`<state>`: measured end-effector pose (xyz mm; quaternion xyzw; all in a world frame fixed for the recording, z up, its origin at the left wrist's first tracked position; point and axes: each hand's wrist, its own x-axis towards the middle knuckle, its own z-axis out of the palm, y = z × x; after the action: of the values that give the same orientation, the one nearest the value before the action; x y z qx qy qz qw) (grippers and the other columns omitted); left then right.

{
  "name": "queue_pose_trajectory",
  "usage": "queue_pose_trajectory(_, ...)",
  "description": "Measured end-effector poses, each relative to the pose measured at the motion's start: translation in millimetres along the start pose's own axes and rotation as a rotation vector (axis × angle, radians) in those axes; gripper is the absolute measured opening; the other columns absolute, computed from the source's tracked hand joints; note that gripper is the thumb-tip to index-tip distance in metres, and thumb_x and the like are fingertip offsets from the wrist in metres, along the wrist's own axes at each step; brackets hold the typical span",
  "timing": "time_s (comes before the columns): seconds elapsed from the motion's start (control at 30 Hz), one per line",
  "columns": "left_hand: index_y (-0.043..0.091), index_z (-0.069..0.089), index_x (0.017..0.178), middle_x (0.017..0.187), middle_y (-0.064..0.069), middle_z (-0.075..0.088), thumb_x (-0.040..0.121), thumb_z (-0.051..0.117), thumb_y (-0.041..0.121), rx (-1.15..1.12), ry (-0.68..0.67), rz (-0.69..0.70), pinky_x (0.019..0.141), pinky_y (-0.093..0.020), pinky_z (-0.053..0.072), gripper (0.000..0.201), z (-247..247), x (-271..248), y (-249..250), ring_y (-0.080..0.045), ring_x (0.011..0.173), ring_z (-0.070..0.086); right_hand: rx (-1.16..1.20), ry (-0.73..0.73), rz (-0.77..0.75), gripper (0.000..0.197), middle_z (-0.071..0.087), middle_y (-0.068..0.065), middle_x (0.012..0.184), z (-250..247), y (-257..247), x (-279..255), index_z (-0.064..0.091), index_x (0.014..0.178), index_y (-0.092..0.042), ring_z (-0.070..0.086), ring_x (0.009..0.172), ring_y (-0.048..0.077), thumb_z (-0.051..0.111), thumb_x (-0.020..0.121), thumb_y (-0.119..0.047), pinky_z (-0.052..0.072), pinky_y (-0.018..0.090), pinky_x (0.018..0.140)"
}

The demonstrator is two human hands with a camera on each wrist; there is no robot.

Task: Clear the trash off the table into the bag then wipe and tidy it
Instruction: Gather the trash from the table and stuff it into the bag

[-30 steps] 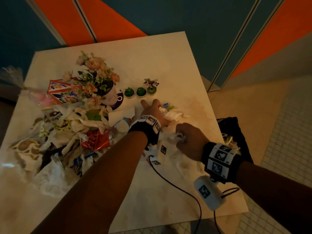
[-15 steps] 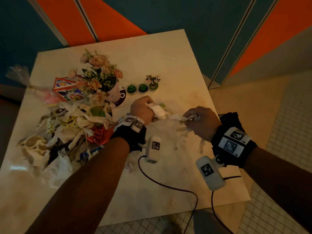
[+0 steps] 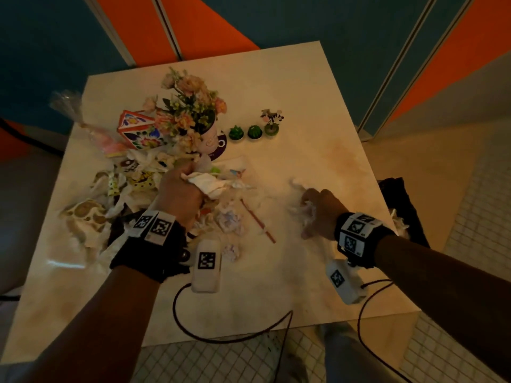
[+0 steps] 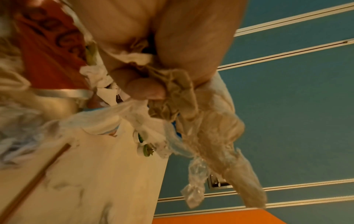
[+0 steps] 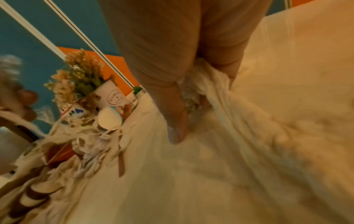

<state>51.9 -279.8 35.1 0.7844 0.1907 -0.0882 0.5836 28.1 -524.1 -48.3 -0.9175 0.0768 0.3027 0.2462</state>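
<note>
My left hand (image 3: 179, 189) grips a wad of crumpled tissue and clear plastic wrap (image 3: 213, 185) above the trash pile (image 3: 116, 194) on the table's left side. The left wrist view shows the wad (image 4: 201, 115) bunched in my curled fingers (image 4: 145, 89). My right hand (image 3: 318, 211) lies low on the right part of the cream table (image 3: 290, 87) and clutches white tissue (image 3: 304, 210). In the right wrist view that tissue (image 5: 206, 81) is held between my thumb and fingers. A black bag (image 3: 401, 205) hangs off the table's right edge.
A flower pot (image 3: 193, 114), a patterned box (image 3: 138, 128) and three small green plants (image 3: 254, 131) stand at the back. A thin red-brown stick (image 3: 257, 219) and crumpled paper balls (image 3: 229, 219) lie between my hands. Cables hang over the near edge.
My hands have moved apart: the left drew its wad back toward the pile, the right dropped down onto the table on the right with tissue in it.
</note>
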Motion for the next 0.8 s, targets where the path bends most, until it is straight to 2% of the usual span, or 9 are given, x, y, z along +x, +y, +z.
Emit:
queue_pose_trajectory(0.13,0.002,0.04,0.138,0.135,-0.021,0.049,0.09,0.047,-0.01,-0.018,-0.018,-0.043,0.069,-0.027,0.047,0.05,-12,-2,-14,-0.022,0.094,0.055,-0.026,0.021,-0.061,0.014,0.049,0.002,0.094,3,-9,0,0.055,0.094,-0.011,0.05,0.089,0.023,0.065,0.085,-0.014,0.035,0.03,0.073)
queue_pose_trajectory(0.23,0.008,0.054,0.12,0.117,-0.012,0.057,0.093,0.051,0.0,0.027,-0.054,-0.049,0.081,-0.037,0.048,0.028,-19,-3,-23,-0.02,0.1,0.047,0.052,0.041,-0.138,0.02,0.044,0.0,0.071,11,-35,-6,0.048,0.068,-0.012,0.044,0.074,0.024,0.059,0.086,-0.01,0.033,0.032,0.069)
queue_pose_trajectory(0.3,0.014,0.06,0.099,0.092,-0.001,0.055,0.09,0.057,0.0,0.06,-0.04,-0.046,0.09,-0.056,0.048,0.016,-22,-9,-29,-0.026,0.101,0.054,0.029,0.01,-0.183,0.007,0.049,0.002,0.088,21,-55,-7,0.055,0.083,-0.011,0.048,0.087,0.027,0.062,0.085,-0.014,0.034,0.032,0.073)
queue_pose_trajectory(0.33,0.011,0.06,0.108,0.092,-0.001,0.055,0.086,0.062,0.002,0.074,-0.033,-0.04,0.087,-0.061,0.049,0.024,-24,-9,-32,-0.032,0.101,0.057,-0.011,-0.026,-0.188,0.023,0.049,0.006,0.108,27,-63,-5,0.057,0.103,-0.01,0.049,0.101,0.029,0.065,0.084,-0.019,0.037,0.033,0.078)
queue_pose_trajectory(0.37,0.016,0.061,0.112,0.095,-0.004,0.058,0.081,0.066,0.004,0.097,-0.034,-0.039,0.081,-0.061,0.051,0.034,-25,-10,-36,-0.037,0.097,0.06,-0.057,-0.064,-0.19,0.043,0.043,0.01,0.126,34,-68,-3,0.052,0.121,-0.01,0.047,0.114,0.03,0.067,0.084,-0.023,0.039,0.034,0.087)
queue_pose_trajectory(0.43,0.041,0.066,0.085,0.096,-0.016,0.062,0.071,0.067,0.014,0.128,-0.064,-0.019,0.068,-0.05,0.053,0.031,-26,-9,-41,-0.041,0.082,0.061,-0.083,-0.077,-0.18,0.059,0.035,0.012,0.14,43,-77,-1,0.039,0.138,-0.012,0.044,0.125,0.033,0.066,0.086,-0.023,0.04,0.036,0.098)
queue_pose_trajectory(0.57,0.026,0.06,0.073,0.087,-0.021,0.063,0.081,0.06,0.01,0.291,-0.118,0.019,0.063,-0.055,0.056,0.018,-31,-10,-52,-0.044,0.078,0.063,-0.172,-0.07,-0.179,0.055,0.04,0.015,0.139,49,-86,1,0.036,0.142,-0.015,0.046,0.125,0.036,0.052,0.09,-0.012,0.043,0.039,0.099)
queue_pose_trajectory(0.7,0.014,0.061,0.073,0.066,-0.01,0.058,0.08,0.058,-0.001,0.504,-0.159,0.1,0.045,-0.027,0.048,0.016,-30,-22,-60,-0.026,0.06,0.059,-0.183,-0.063,-0.174,0.05,0.049,0.016,0.135,43,-88,0,0.041,0.138,-0.011,0.052,0.119,0.036,0.054,0.09,-0.011,0.046,0.035,0.086)
queue_pose_trajectory(0.8,0.016,0.055,0.069,0.065,-0.002,0.053,0.079,0.054,-0.005,0.671,-0.301,0.12,0.047,-0.026,0.046,0.023,-18,-33,-76,-0.024,0.065,0.057,-0.086,-0.06,-0.15,0.049,0.054,0.016,0.121,38,-85,0,0.039,0.132,-0.009,0.057,0.099,0.035,0.059,0.087,-0.015,0.043,0.033,0.07)
